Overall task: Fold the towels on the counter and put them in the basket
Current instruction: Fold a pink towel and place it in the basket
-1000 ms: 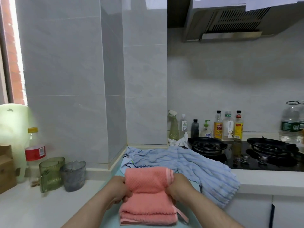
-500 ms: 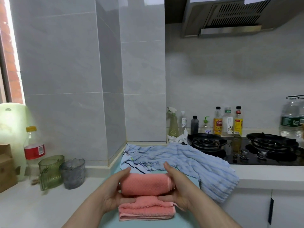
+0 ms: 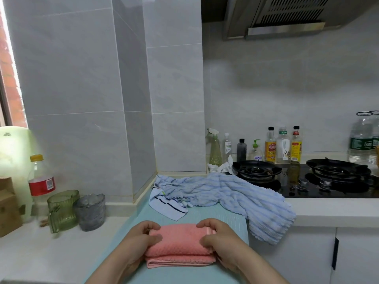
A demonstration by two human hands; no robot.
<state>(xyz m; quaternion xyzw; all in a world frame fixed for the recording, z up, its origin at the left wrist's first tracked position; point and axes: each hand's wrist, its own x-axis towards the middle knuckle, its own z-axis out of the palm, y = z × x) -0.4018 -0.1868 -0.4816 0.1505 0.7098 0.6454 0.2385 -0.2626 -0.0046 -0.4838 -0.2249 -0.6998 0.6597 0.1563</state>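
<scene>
The left hand grips the left end of the folded pink towel, fingers curled over its far edge and thumb on top. The right hand grips the right end the same way. The towel lies flat between them on a teal mat on the counter. Behind it, apart from both hands, a blue towel lies crumpled.

Rightmost water bottle partly off-frame
</scene>
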